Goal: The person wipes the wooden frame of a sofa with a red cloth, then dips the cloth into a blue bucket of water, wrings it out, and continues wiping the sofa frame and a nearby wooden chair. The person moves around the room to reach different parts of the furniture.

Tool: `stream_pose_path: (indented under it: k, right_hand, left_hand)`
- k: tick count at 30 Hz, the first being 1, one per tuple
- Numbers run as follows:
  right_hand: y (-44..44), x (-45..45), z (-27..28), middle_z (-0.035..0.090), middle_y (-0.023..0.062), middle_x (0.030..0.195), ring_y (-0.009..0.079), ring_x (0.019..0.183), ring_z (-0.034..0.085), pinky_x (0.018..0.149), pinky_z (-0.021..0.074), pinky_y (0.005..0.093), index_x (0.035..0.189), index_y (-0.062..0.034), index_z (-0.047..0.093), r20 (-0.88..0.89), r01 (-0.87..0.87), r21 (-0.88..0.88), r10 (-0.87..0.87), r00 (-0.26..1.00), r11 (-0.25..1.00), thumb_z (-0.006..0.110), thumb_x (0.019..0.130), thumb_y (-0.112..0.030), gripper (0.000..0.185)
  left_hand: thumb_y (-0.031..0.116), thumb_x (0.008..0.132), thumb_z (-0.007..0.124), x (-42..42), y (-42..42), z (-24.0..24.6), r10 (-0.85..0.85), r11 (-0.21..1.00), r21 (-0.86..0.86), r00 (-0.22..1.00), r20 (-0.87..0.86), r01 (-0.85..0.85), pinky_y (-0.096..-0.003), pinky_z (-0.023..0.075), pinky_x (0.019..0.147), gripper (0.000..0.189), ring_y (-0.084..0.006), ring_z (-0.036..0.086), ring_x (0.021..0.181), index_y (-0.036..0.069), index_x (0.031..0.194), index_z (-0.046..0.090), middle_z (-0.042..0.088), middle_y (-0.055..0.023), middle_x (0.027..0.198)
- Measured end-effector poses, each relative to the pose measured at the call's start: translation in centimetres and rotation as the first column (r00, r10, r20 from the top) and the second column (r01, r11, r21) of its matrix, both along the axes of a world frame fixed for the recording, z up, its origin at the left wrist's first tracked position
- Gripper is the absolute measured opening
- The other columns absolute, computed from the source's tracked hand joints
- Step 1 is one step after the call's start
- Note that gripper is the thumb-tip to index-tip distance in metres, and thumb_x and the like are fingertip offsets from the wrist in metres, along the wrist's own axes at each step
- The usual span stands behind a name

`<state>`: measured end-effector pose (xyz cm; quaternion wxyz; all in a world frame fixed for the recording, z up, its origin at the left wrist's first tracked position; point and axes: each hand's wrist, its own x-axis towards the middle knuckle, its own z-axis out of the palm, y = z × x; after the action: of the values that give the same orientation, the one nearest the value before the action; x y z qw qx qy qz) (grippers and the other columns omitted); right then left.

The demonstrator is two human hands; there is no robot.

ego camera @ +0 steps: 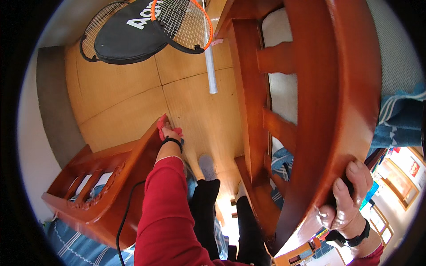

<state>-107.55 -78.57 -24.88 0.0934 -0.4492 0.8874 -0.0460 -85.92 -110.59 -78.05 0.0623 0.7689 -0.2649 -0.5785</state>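
My left hand [171, 132] is closed around a crumpled red cloth [163, 123], pressed to the end edge of a reddish-brown wooden furniture piece [133, 163] with carved slats. A dark band circles that wrist. To the right, my right hand [349, 196] rests with bent, parted fingers on the broad wooden top rail [354, 109] of a larger slatted piece. It holds nothing loose. On that wrist is a black watch [361, 234]. Part of my left palm and much of the cloth's underside are hidden.
Ahead on the tan floor [123, 93] lie an orange-rimmed racket [210, 33] with a pale grip and a black racket cover [129, 43] bearing writing, overlapping another racket [82, 43]. A black cable [123, 219] hangs beside my left sleeve. Blue patterned fabric [80, 242] lies lower left.
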Motion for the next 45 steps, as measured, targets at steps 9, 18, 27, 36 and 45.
stream_pose_path:
  k: [9, 18, 27, 36, 45]
  right_hand:
    - [-0.1, 0.7, -0.2, 0.047, 0.0156, 0.133, 0.0343, 0.121, 0.044, 0.102, 0.0376, 0.049, 0.137, -0.0168, 0.047, -0.052, 0.02, -0.001, -0.02, 0.998, 1.0, 0.038, 0.103, -0.045, 0.045]
    - [-1.3, -0.4, -0.4, 0.053, 0.015, 0.136, 0.0319, 0.123, 0.049, 0.101, 0.0392, 0.0423, 0.13, -0.0097, 0.058, 0.044, 0.023, -0.22, -0.014, 0.999, 0.975, 0.063, 0.089, -0.021, 0.043]
    - [-1.4, -0.4, 0.7, 0.048, 0.0094, 0.143, 0.0292, 0.13, 0.045, 0.105, 0.0373, 0.0437, 0.133, -0.0101, 0.055, 0.103, 0.082, -0.225, -0.06, 0.993, 0.971, 0.072, 0.074, -0.012, 0.062]
    - [-1.2, 0.0, 0.5, 0.046, 0.0081, 0.144, 0.0284, 0.131, 0.044, 0.105, 0.037, 0.0425, 0.134, -0.0101, 0.054, 0.056, 0.061, -0.276, -0.047, 0.997, 0.959, 0.068, 0.08, -0.014, 0.056]
    - [-1.1, 0.4, -0.1, 0.043, 0.0068, 0.146, 0.0274, 0.133, 0.042, 0.109, 0.0339, 0.0411, 0.137, -0.0112, 0.051, -0.01, 0.043, -0.263, -0.048, 0.999, 0.964, 0.064, 0.085, -0.016, 0.054]
  left_hand:
    - [0.061, 0.089, 0.049, -3.6, -4.0, 1.6, 0.052, -0.743, 0.669, -0.999, 0.015, -0.029, -0.0505, 0.0222, 0.116, 0.073, -0.0256, 0.032, 0.143, 0.025, 0.152, 0.037, 0.032, -0.0033, 0.157]
    - [0.044, 0.097, 0.048, -5.8, -2.6, 13.5, -0.298, -0.639, 0.756, -0.952, -0.073, 0.142, -0.0629, 0.0202, 0.112, 0.067, -0.0303, 0.016, 0.15, 0.03, 0.157, 0.022, 0.013, -0.0016, 0.165]
    - [0.022, 0.093, 0.049, -7.2, -5.3, 28.6, -0.508, -0.615, 0.656, -0.856, 0.095, 0.438, -0.0484, 0.0468, 0.1, 0.044, -0.0317, 0.057, 0.126, 0.013, 0.135, 0.059, 0.059, -0.011, 0.137]
    - [0.031, 0.091, 0.046, -7.3, -9.4, 40.9, -0.49, -0.709, 0.562, -0.87, 0.041, 0.426, -0.0446, 0.0489, 0.095, 0.042, -0.0344, 0.062, 0.116, 0.006, 0.118, 0.066, 0.066, -0.0158, 0.124]
    - [0.035, 0.092, 0.059, -1.0, -8.0, 52.8, -0.401, -0.664, 0.252, -0.62, 0.674, 0.704, -0.0452, 0.0484, 0.093, 0.036, -0.0366, 0.063, 0.109, 0.002, 0.105, 0.067, 0.07, -0.0161, 0.11]
